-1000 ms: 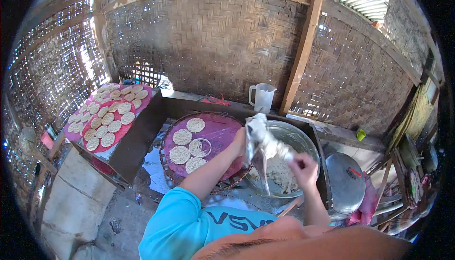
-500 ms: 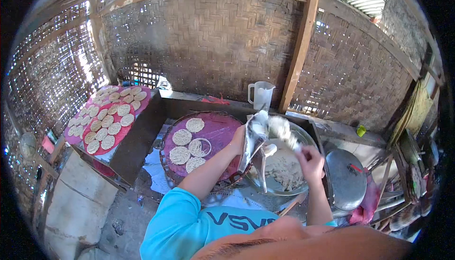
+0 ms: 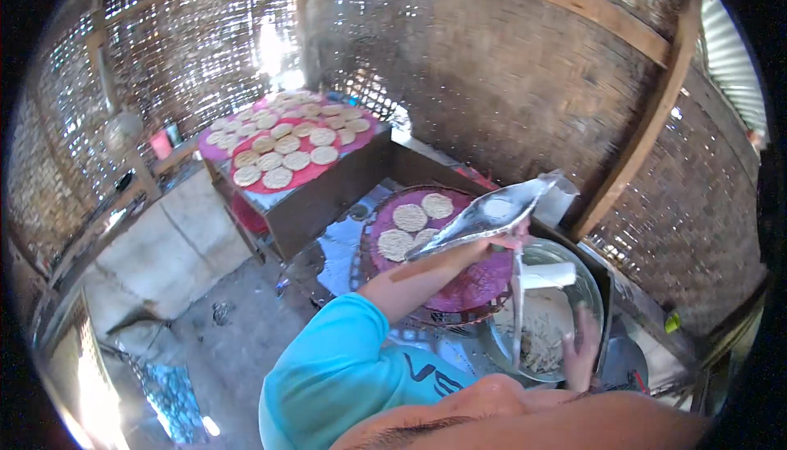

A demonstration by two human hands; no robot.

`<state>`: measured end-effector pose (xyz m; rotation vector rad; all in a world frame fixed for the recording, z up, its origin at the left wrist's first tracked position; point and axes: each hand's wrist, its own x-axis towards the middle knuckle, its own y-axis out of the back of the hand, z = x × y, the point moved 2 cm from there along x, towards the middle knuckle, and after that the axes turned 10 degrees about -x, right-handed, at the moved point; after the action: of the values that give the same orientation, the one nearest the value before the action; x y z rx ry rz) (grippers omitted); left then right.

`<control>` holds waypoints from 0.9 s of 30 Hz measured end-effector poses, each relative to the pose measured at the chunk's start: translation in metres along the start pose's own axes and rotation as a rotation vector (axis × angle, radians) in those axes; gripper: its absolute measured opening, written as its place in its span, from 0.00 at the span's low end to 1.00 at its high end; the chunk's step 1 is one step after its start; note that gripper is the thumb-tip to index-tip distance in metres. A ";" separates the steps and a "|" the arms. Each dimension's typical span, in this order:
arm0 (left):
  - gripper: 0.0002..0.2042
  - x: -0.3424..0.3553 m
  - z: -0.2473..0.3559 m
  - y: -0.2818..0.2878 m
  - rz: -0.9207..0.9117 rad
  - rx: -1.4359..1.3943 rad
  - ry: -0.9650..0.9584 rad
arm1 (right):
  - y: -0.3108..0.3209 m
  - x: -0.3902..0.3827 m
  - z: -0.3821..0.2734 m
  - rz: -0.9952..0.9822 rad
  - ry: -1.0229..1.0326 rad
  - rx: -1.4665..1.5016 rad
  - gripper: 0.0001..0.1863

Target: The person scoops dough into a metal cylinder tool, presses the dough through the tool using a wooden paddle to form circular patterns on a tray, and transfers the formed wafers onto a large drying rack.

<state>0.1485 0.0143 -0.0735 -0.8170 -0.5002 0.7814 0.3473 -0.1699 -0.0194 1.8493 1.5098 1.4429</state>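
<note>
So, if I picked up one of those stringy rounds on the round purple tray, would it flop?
Probably: the stringy round looks like thin strands in a flat layer, so it may sag or tear. It's likely light, being so thin. Lying flat on the round purple tray, it seems unlikely to roll or tip.

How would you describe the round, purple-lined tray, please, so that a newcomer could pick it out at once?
Find the dark, box-like stand left of centre, topped with many pale discs. To its right, the person's left forearm crosses the tray. Unlike the deeper basin beside it, the tray is flat and purple, bearing only a few discs.
</note>
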 end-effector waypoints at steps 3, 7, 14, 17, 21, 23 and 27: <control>0.13 -0.017 0.006 -0.005 -0.039 0.087 -0.030 | -0.073 0.007 -0.070 -0.428 -0.284 1.586 0.35; 0.14 -0.064 0.035 -0.012 -0.163 0.373 -0.181 | -0.110 -0.001 -0.085 -0.415 -0.533 2.018 0.37; 0.17 -0.148 0.102 -0.006 -0.336 1.138 -0.676 | -0.067 0.066 -0.128 -0.444 -0.090 1.410 0.40; 0.17 -0.167 0.114 0.015 -0.192 1.379 -0.626 | -0.061 0.084 -0.166 -0.222 -0.003 0.970 0.41; 0.14 -0.156 0.111 0.050 0.011 0.848 -0.216 | -0.086 0.095 -0.172 -0.044 0.301 0.384 0.45; 0.14 -0.168 0.128 0.034 -0.087 1.551 -0.560 | -0.082 0.095 -0.196 -0.013 0.505 -0.013 0.46; 0.23 -0.166 0.147 0.035 -0.050 1.879 -0.744 | -0.102 0.097 -0.222 0.051 0.521 -0.129 0.43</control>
<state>-0.0668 -0.0325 -0.0309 1.2571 -0.2219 1.0854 0.0971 -0.1172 0.0413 1.5143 1.5422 2.1100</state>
